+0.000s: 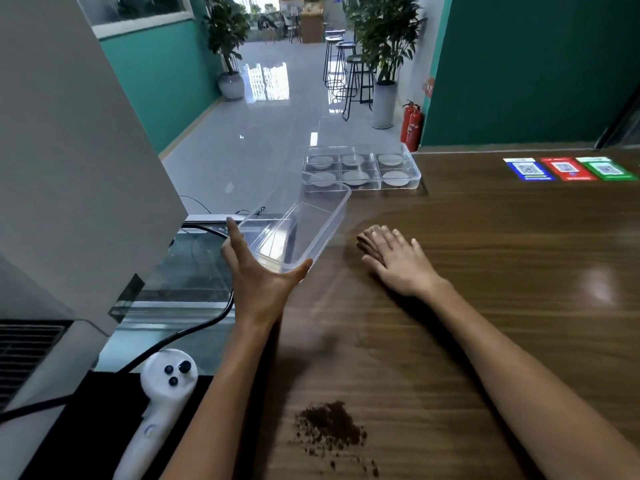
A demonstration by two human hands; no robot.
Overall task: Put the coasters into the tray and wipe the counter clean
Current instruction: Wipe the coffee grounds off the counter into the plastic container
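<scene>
My left hand (258,271) grips a clear plastic tray lid (304,230) by its near edge and holds it tilted above the counter's left edge. My right hand (394,258) lies flat on the wooden counter (485,271), fingers spread, and a dark round coaster (364,244) peeks out under the fingertips. At the counter's far edge stands a clear compartment tray (415,174) with several grey round coasters (396,178) in its cells. A pile of brown coffee grounds (332,431) lies on the counter close to me.
A white handheld device (162,393) with a black cable lies on a dark mat at the lower left. A large grey machine (69,168) stands to the left. Three coloured QR stickers (568,169) are on the counter at the far right.
</scene>
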